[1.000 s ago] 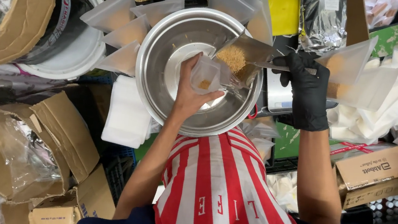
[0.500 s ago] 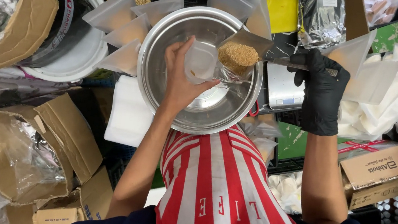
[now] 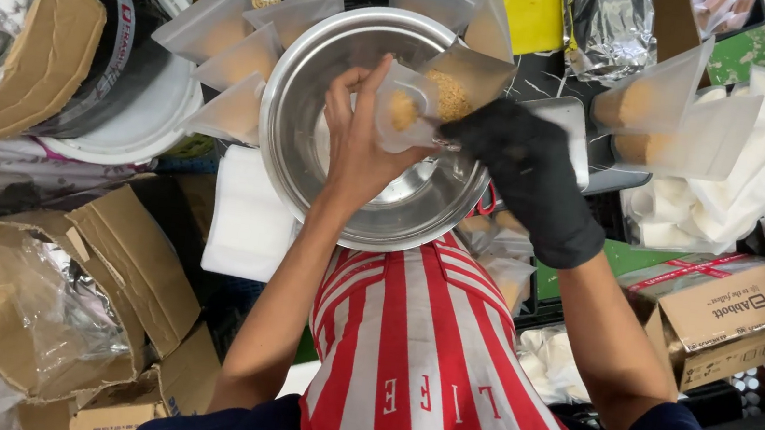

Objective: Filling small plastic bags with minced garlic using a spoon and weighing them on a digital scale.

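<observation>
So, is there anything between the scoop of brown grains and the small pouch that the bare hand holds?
Nothing visible. The scoop, in the gloved right hand, has its tip right at the open mouth of the pouch, which the left hand holds over the steel bowl.

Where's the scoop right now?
Head view, upper centre: the scoop is in the gloved right hand, tipped over the small bag held by the left hand, above the steel bowl.

Crowded workspace, torn cardboard boxes (image 3: 51, 301) lined with plastic, stacked white foam sheets (image 3: 251, 218), green surface (image 3: 763, 43), even light
</observation>
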